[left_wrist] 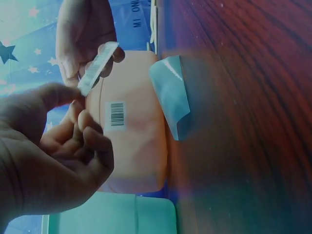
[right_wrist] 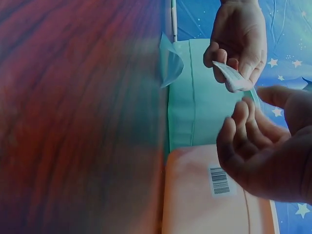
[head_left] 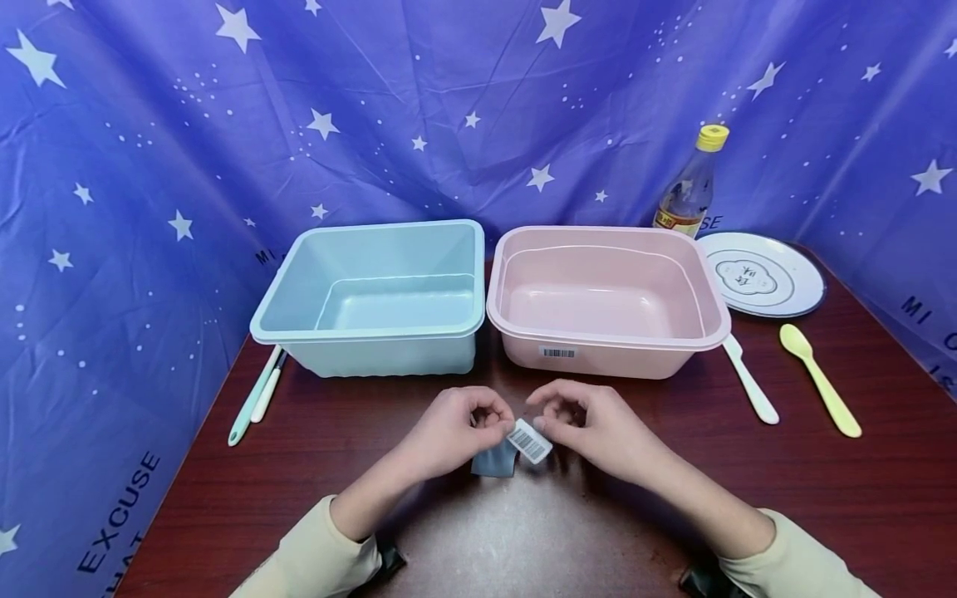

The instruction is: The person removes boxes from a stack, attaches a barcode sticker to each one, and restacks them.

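Observation:
In front of the two basins, both hands meet at a small white barcode label (head_left: 530, 441). The left hand (head_left: 458, 428) pinches one end of it between thumb and index finger, the other fingers curled. From the other side the right hand (head_left: 598, 425) has its thumb and fingertips at the label's edge. A pale thin strip (right_wrist: 254, 95) shows between its thumb and index finger in the right wrist view. Below the left fingertips lies a grey-blue piece of film (head_left: 494, 463), bent at its edges, on the table.
Behind the hands stand a light blue basin (head_left: 381, 357) and a pink basin (head_left: 620, 361). Slim-handled utensils (head_left: 252, 407) lie at left. At right are a white knife (head_left: 751, 386), a yellow spoon (head_left: 822, 382), a plate (head_left: 792, 282) and a yellow-capped bottle (head_left: 688, 191).

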The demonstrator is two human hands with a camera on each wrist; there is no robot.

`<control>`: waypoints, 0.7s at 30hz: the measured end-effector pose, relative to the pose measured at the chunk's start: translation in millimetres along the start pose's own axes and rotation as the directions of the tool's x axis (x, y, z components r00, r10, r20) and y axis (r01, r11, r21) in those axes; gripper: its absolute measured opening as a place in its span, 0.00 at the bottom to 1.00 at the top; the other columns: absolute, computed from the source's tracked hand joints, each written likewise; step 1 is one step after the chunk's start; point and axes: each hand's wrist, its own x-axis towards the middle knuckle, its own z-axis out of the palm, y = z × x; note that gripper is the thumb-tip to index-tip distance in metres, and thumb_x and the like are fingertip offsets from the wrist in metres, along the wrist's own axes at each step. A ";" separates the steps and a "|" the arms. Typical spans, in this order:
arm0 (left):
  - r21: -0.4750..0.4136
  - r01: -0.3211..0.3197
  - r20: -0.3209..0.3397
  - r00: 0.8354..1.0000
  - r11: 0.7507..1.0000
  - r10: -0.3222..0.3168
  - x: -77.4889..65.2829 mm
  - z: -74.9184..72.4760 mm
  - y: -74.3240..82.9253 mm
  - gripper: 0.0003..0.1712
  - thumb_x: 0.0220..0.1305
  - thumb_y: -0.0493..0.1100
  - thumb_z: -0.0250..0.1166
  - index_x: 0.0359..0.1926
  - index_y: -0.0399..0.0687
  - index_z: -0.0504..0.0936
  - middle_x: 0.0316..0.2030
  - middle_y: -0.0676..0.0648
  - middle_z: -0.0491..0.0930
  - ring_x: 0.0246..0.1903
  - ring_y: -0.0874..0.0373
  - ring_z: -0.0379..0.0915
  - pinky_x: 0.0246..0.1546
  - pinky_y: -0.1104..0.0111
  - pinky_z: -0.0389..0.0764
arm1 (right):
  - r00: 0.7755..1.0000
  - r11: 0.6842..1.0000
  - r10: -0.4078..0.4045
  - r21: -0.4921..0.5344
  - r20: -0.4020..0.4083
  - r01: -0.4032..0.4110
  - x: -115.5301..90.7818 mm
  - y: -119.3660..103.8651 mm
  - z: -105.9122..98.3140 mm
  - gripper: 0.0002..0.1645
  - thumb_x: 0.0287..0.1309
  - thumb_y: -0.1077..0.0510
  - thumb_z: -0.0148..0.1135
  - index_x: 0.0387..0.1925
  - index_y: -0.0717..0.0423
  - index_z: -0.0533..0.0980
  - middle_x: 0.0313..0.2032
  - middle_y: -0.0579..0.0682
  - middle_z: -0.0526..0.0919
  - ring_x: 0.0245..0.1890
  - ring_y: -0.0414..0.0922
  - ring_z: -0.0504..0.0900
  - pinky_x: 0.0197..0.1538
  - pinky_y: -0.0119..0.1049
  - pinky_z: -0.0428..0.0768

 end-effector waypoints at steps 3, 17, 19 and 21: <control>-0.058 0.059 -0.107 0.992 0.997 -0.064 0.6 -1.4 1.1 0.03 0.62 0.35 0.68 0.32 0.46 0.85 0.24 0.58 0.74 0.25 0.65 0.69 0.25 0.74 0.70 | 0.996 0.998 0.053 -0.010 -0.075 -0.054 0.8 -0.7 -2.4 0.05 0.63 0.60 0.69 0.40 0.54 0.84 0.26 0.40 0.79 0.25 0.38 0.76 0.30 0.32 0.75; -0.220 0.084 -0.267 0.953 0.972 -0.143 0.1 -4.9 4.2 0.02 0.63 0.37 0.70 0.34 0.43 0.86 0.24 0.54 0.74 0.24 0.62 0.66 0.25 0.74 0.66 | 0.981 0.996 0.086 0.031 -0.172 -0.082 4.5 -6.6 3.1 0.02 0.61 0.61 0.71 0.33 0.55 0.83 0.23 0.41 0.77 0.22 0.37 0.72 0.25 0.30 0.70; -0.226 0.085 -0.275 0.950 0.970 -0.147 -1.3 -6.1 4.3 0.02 0.62 0.37 0.71 0.33 0.44 0.86 0.23 0.54 0.74 0.23 0.62 0.66 0.25 0.74 0.66 | 0.979 0.996 0.086 0.031 -0.186 -0.082 7.5 -7.4 5.0 0.02 0.60 0.61 0.71 0.32 0.54 0.83 0.22 0.42 0.76 0.21 0.38 0.72 0.25 0.30 0.69; -0.225 0.088 -0.294 0.943 0.970 -0.153 -3.1 -7.9 4.2 0.02 0.61 0.37 0.72 0.33 0.45 0.86 0.23 0.54 0.74 0.23 0.62 0.66 0.25 0.74 0.66 | 0.978 0.996 0.082 0.036 -0.191 -0.076 11.7 -8.5 7.8 0.03 0.60 0.61 0.71 0.31 0.53 0.83 0.22 0.42 0.77 0.21 0.38 0.72 0.25 0.30 0.69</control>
